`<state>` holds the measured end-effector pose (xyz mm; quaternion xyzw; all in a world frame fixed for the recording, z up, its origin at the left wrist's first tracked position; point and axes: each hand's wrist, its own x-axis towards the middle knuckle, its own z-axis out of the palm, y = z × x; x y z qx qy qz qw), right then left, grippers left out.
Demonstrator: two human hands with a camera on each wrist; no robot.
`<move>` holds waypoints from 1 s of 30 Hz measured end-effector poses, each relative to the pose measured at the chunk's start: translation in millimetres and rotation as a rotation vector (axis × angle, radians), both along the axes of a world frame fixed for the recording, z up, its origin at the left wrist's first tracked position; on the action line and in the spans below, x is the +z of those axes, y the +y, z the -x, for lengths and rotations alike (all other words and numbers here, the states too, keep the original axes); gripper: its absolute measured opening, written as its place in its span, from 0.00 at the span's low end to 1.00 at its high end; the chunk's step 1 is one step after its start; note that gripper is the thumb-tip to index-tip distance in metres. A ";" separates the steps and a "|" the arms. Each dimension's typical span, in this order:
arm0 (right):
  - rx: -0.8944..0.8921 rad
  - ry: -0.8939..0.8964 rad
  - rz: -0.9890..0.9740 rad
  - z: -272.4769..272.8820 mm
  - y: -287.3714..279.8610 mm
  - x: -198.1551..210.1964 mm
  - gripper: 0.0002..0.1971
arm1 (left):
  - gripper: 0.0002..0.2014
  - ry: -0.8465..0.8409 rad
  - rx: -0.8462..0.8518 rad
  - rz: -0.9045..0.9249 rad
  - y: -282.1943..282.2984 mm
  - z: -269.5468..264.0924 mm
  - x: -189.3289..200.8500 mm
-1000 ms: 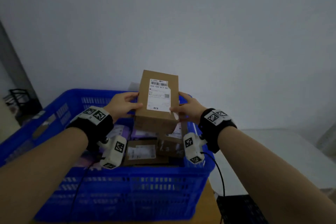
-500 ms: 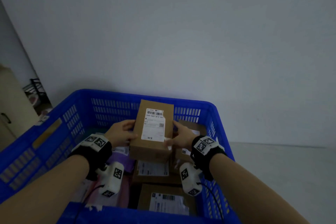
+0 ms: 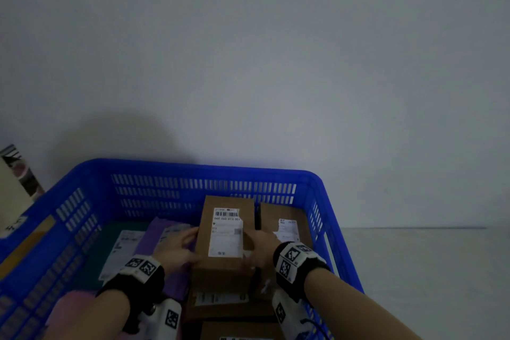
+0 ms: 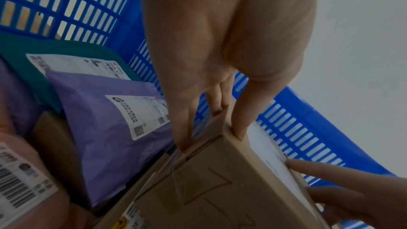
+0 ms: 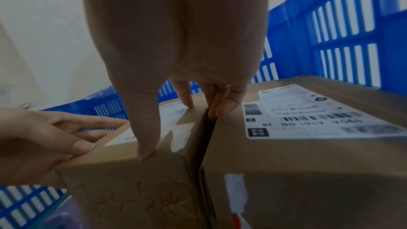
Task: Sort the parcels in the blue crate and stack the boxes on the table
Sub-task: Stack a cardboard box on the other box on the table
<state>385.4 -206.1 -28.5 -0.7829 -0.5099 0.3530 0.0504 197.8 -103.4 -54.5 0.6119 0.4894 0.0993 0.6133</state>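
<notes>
Inside the blue crate (image 3: 176, 174), which filled the lower left and centre of the head view, a narrow cardboard box (image 3: 225, 240) sat low among the other parcels, its white shipping label facing up. The left hand (image 3: 179, 248) gripped the box's left edge: in the left wrist view its thumb lay on the top edge beside the label while the fingers (image 4: 182, 128) ran down the side face. The right hand (image 3: 260, 250) gripped the opposite edge, and the right wrist view showed its thumb pressed on the near top corner, with its fingers (image 5: 216, 107) curled down into the dark gap between this box and a larger cardboard box (image 5: 308, 145). That larger box stood just beside the held one, to the right in the frame, against the crate's right wall, and carried its own label with barcodes. Handwritten marks showed on the near end face of the held box; they could not be read.

To the left of the held box lay a purple mailer bag (image 4: 103, 128) with a white label, partly over a teal parcel (image 3: 124, 232). A pink bag (image 3: 71, 309) lay in the lower left of the crate. More cardboard boxes (image 3: 220, 303) sat below the held box in the head view, one showing a label strip. At the right of the frame, outside the crate, stretched the pale table (image 3: 427, 270) against a plain wall.
</notes>
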 end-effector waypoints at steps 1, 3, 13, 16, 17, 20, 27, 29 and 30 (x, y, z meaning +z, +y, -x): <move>0.019 -0.016 0.010 -0.2 0.4 -2.1 0.38 | 0.41 0.011 -0.010 0.005 0.1 -0.8 -0.5; 0.087 -0.078 0.032 -0.8 -0.1 -4.7 0.40 | 0.43 0.021 -0.013 0.003 2.2 0.4 -4.1; 0.117 -0.200 0.054 -5.1 -4.5 -16.1 0.50 | 0.42 0.081 -0.102 -0.092 -7.9 -3.7 2.1; 0.070 -0.179 0.096 -3.5 -5.1 -15.2 0.53 | 0.42 0.089 -0.125 -0.122 -8.6 -2.9 -0.6; 0.068 -0.186 0.109 -2.7 -4.6 -14.4 0.53 | 0.42 0.086 -0.137 -0.118 -7.6 -2.1 -1.9; 0.071 -0.191 0.132 -1.8 4.6 -12.1 0.51 | 0.41 0.112 -0.182 -0.142 -4.4 -0.9 -2.6; 0.016 -0.155 -0.002 -8.5 22.3 8.1 0.32 | 0.29 0.385 -0.166 -0.458 8.8 -1.3 3.7; -0.005 -0.154 -0.032 -8.4 22.8 10.6 0.31 | 0.26 0.449 -0.220 -0.536 12.2 1.8 7.8; -0.012 -0.151 -0.047 -8.2 21.8 12.7 0.30 | 0.26 0.465 -0.253 -0.569 13.1 3.7 10.6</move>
